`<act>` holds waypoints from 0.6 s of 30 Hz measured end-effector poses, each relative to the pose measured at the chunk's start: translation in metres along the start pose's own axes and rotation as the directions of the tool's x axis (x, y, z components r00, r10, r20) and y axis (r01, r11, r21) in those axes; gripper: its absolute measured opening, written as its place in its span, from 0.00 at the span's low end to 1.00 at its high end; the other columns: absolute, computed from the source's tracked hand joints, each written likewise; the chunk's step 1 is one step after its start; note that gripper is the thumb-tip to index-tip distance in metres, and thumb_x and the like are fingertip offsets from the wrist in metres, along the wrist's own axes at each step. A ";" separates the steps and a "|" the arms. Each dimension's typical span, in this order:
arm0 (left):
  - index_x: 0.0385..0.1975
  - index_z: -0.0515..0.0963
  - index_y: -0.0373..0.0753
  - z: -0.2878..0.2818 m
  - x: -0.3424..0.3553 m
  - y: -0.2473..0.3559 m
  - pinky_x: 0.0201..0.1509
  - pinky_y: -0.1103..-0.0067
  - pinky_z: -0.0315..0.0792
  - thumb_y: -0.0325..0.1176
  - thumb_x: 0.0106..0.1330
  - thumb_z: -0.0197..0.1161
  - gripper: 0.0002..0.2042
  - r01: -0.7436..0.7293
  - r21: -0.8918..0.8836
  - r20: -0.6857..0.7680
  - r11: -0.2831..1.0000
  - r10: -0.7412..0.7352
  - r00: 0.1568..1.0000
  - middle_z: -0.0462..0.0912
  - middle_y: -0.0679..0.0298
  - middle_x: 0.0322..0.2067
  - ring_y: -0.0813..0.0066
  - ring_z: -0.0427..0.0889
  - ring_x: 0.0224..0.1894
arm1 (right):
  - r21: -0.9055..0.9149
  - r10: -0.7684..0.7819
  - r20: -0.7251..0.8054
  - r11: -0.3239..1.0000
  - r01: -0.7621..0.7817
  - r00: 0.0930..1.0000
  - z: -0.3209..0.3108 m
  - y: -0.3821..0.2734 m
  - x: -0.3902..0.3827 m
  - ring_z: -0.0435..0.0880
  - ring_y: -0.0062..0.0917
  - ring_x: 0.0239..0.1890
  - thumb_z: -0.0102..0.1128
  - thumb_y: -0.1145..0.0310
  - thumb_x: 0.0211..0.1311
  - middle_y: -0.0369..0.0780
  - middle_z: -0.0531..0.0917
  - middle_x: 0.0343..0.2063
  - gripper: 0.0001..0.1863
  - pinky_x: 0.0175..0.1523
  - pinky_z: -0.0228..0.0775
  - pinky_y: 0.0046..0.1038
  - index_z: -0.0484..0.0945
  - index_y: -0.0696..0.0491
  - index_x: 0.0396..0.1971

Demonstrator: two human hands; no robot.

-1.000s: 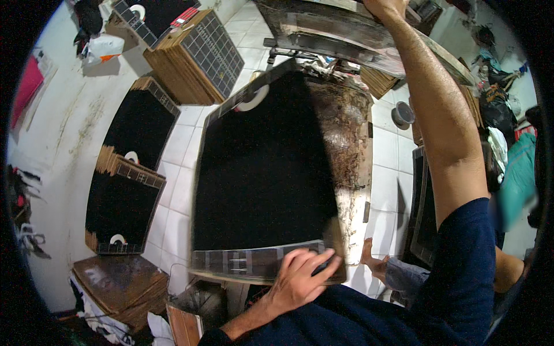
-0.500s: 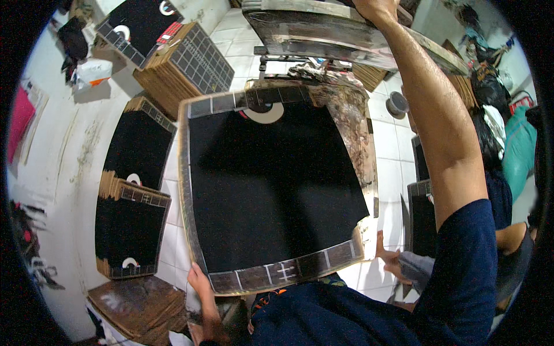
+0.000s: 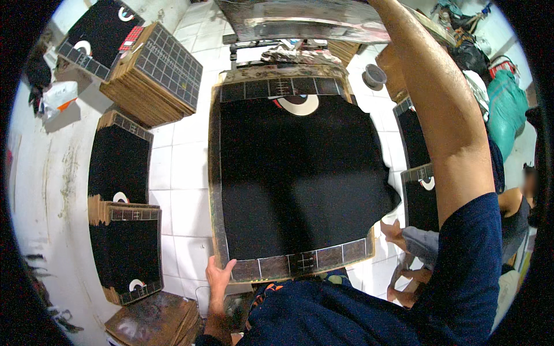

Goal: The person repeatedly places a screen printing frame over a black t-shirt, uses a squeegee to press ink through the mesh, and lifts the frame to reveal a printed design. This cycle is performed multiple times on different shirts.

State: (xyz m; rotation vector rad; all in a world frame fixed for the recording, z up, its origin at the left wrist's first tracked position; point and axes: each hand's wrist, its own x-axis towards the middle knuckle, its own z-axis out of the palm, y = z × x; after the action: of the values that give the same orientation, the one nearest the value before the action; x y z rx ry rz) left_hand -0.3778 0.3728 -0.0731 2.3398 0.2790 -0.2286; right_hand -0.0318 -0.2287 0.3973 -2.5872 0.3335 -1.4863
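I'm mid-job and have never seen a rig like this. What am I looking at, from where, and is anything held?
There is no machine here: a person works bare-handed. The view comes from a fisheye camera on their head, looking down, so straight edges bend. In the middle lies a board covered with black cloth, whose wavy edge hangs past the right side. The left hand touches the board's near left corner; whether it grips is unclear. The right arm reaches past the top edge, so the right hand is out of view and I cannot tell what it holds. At left stand stacked boards.
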 end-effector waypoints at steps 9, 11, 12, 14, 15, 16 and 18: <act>0.40 0.77 0.33 -0.011 0.007 0.040 0.45 0.59 0.78 0.49 0.53 0.83 0.29 -0.153 0.094 0.009 0.984 0.153 0.988 0.88 0.47 0.35 0.45 0.87 0.39 | 0.022 0.050 0.077 0.998 -0.052 0.996 -0.012 -0.013 0.007 0.86 0.43 0.54 0.78 0.56 0.56 0.46 0.89 0.48 0.25 0.62 0.74 0.41 0.85 0.46 0.53; 0.40 0.77 0.33 -0.011 0.009 0.045 0.46 0.58 0.78 0.51 0.53 0.83 0.30 -0.109 0.159 0.012 0.981 0.109 0.994 0.87 0.47 0.35 0.43 0.86 0.40 | 0.007 0.038 0.074 0.999 -0.039 0.997 -0.013 -0.015 0.009 0.86 0.43 0.55 0.78 0.55 0.56 0.47 0.89 0.49 0.26 0.62 0.75 0.42 0.85 0.46 0.54; 0.42 0.76 0.33 -0.012 0.011 0.047 0.46 0.57 0.77 0.52 0.52 0.83 0.31 -0.116 0.168 0.025 0.979 0.113 0.993 0.87 0.46 0.36 0.42 0.86 0.41 | 0.002 0.049 0.083 0.999 -0.049 0.995 -0.014 -0.015 0.010 0.86 0.43 0.55 0.78 0.55 0.56 0.46 0.89 0.49 0.26 0.62 0.74 0.42 0.85 0.46 0.54; 0.44 0.75 0.32 -0.013 0.017 0.051 0.47 0.56 0.77 0.55 0.51 0.83 0.34 -0.077 0.234 0.042 0.969 0.069 0.997 0.87 0.44 0.36 0.40 0.86 0.41 | -0.006 0.027 0.065 1.000 -0.027 0.998 -0.013 -0.015 0.012 0.86 0.43 0.55 0.78 0.55 0.56 0.46 0.89 0.49 0.26 0.62 0.74 0.42 0.85 0.46 0.54; 0.47 0.74 0.32 -0.013 0.021 0.052 0.48 0.56 0.77 0.55 0.51 0.83 0.36 -0.063 0.227 0.042 0.972 0.055 0.998 0.86 0.42 0.38 0.38 0.85 0.43 | -0.010 -0.006 0.034 1.000 0.006 0.999 -0.013 -0.015 0.013 0.86 0.43 0.55 0.78 0.55 0.56 0.46 0.89 0.49 0.26 0.62 0.74 0.43 0.85 0.47 0.54; 0.49 0.72 0.32 -0.011 0.026 0.052 0.50 0.55 0.76 0.55 0.50 0.83 0.38 -0.021 0.243 0.043 0.970 0.011 0.999 0.86 0.40 0.40 0.37 0.85 0.45 | -0.014 -0.037 0.003 0.999 0.037 0.999 -0.014 -0.015 0.014 0.86 0.43 0.55 0.78 0.56 0.56 0.46 0.89 0.49 0.26 0.62 0.74 0.43 0.85 0.47 0.54; 0.54 0.68 0.32 -0.007 0.034 0.049 0.53 0.55 0.76 0.57 0.48 0.84 0.43 -0.009 0.231 0.033 0.973 0.002 0.999 0.84 0.38 0.43 0.36 0.84 0.47 | 0.000 0.000 0.048 1.000 0.000 0.999 -0.016 -0.016 0.016 0.85 0.43 0.56 0.78 0.56 0.56 0.46 0.89 0.49 0.25 0.62 0.74 0.43 0.85 0.47 0.53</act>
State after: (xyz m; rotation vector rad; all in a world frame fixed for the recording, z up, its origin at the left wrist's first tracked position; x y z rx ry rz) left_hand -0.3318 0.3490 -0.0436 2.5645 0.2404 -0.3111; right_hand -0.0358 -0.2179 0.4226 -2.6178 0.3273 -1.4219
